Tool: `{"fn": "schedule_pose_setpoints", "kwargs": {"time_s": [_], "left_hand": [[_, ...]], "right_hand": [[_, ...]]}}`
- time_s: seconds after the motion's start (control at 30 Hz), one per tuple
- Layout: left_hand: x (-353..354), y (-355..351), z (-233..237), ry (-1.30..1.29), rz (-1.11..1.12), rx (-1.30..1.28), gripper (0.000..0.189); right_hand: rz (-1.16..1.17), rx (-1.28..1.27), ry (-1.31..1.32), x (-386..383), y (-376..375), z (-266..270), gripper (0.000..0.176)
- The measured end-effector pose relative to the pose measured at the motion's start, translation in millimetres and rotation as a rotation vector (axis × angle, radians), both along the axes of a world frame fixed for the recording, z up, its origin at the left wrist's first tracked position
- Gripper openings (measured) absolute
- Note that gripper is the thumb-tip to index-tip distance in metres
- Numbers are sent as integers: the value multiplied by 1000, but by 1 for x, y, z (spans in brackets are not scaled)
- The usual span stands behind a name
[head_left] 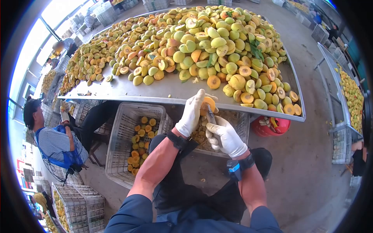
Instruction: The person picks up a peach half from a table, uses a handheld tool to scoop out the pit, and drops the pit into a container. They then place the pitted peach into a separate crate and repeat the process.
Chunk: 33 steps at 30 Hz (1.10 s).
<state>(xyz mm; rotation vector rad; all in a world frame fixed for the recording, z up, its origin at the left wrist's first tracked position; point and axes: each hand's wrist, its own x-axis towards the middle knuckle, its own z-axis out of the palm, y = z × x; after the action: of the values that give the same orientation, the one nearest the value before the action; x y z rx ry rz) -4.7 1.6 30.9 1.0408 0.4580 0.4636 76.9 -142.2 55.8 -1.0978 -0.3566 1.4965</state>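
Note:
In a white glove, my left hand is closed around a yellow peach half, its cut face turned toward the right. My gloved right hand grips a small metal pitting knife, whose tip is against the peach flesh. Both hands are just off the near edge of a metal table heaped with halved peaches, many with pits showing. Below and left of my hands, a white plastic crate holds pitted peach halves. Another crate sits under my hands with scraps in it.
A red bucket stands under the table's right side. At the left sits a co-worker in a patterned shirt. Stacked crates stand at lower left. To the right is another table of fruit.

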Motion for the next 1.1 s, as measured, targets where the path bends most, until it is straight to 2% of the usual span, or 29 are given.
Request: {"fn": "schedule_pose_setpoints", "kwargs": {"time_s": [0.03, 0.07, 0.1, 0.17, 0.3, 0.37, 0.4, 0.43, 0.5, 0.6, 0.73, 0.8, 0.87, 0.9, 0.93, 1.0, 1.03, 1.07, 1.1], "left_hand": [[2, -3, -2, 40, 73, 73, 53], [5, -6, -4, 82, 146, 143, 47], [8, -7, -11, 13, 207, 162, 38], [8, -4, -22, 43, 244, 272, 29], [9, -16, -7, 22, 254, 295, 23], [12, -12, -23, -4, 284, 363, 18], [10, -14, -15, 8, 244, 362, 16], [3, -14, 4, 6, 102, 330, 18], [1, -9, 8, -14, 11, 312, 24], [-1, -4, 5, 8, -64, 324, 32], [-10, 2, 6, 131, -124, 294, 30], [-9, 5, -3, 132, -254, 299, 33], [-28, 8, 13, 200, -212, 297, 32], [-25, 3, 17, 261, -198, 287, 32], [-16, 9, -17, 60, -195, 142, 33], [-12, 9, -16, 113, -99, -148, 41], [-18, 19, -19, 38, -209, -152, 40], [-19, 25, -21, 72, -198, -196, 38], [-21, 18, -9, 53, -87, -279, 38]], "right_hand": [[4, 0, 1, -4, 1, -1, 13], [18, -23, -120, -8, 1, -3, 12], [32, -44, -241, -12, 0, -5, 12], [23, -13, -301, -15, 0, -14, 9], [120, 48, -79, -6, -8, -14, 8], [157, -17, -7, 0, -12, -18, 6], [183, 27, -4, 3, -14, -11, 5], [161, -24, -72, -2, -15, 9, 5], [187, 37, 9, 4, -17, 1, 9], [201, 73, 136, 10, -18, -14, 11], [307, 122, 277, 12, -18, -25, 6], [316, 102, 297, 9, -17, -27, 7], [324, 89, 312, 5, -18, -29, 7], [319, 80, 293, 7, -16, -29, 6], [310, 79, 315, 6, -17, -25, 5], [282, 134, 363, 4, -18, -21, 9], [249, 81, 281, 3, -21, -16, 13], [304, 106, 202, 4, -21, -10, 15], [317, 71, 71, 5, -22, -8, 15]]}}
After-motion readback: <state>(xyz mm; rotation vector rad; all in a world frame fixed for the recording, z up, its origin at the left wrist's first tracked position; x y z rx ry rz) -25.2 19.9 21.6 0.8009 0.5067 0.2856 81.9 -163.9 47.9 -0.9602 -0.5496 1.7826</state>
